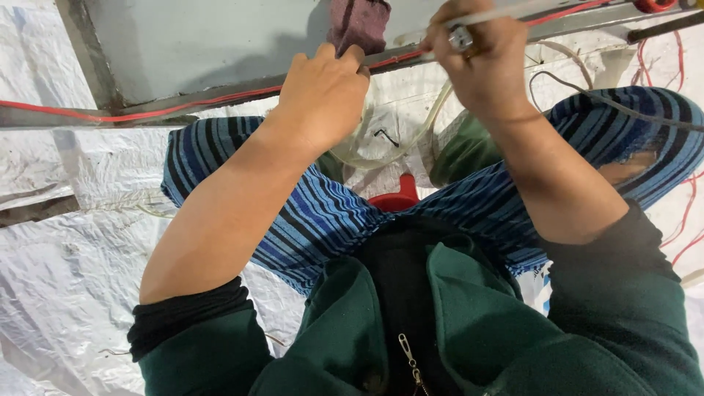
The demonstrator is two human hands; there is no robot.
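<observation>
1. The left hand (323, 92) rests on the grey metal frame's (220, 99) edge, fingers curled over the red wire (183, 108) beside a maroon cloth (358, 23).
2. The right hand (480, 59) is clenched around a thin white rod (513, 11) above the striped lap.

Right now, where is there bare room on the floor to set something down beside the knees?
The crinkled white plastic sheet is bare left of the left arm, below the red wire along the grey metal frame. It is crowded between the knees: clear tubing, a red plastic piece, and both the left hand and right hand.
</observation>
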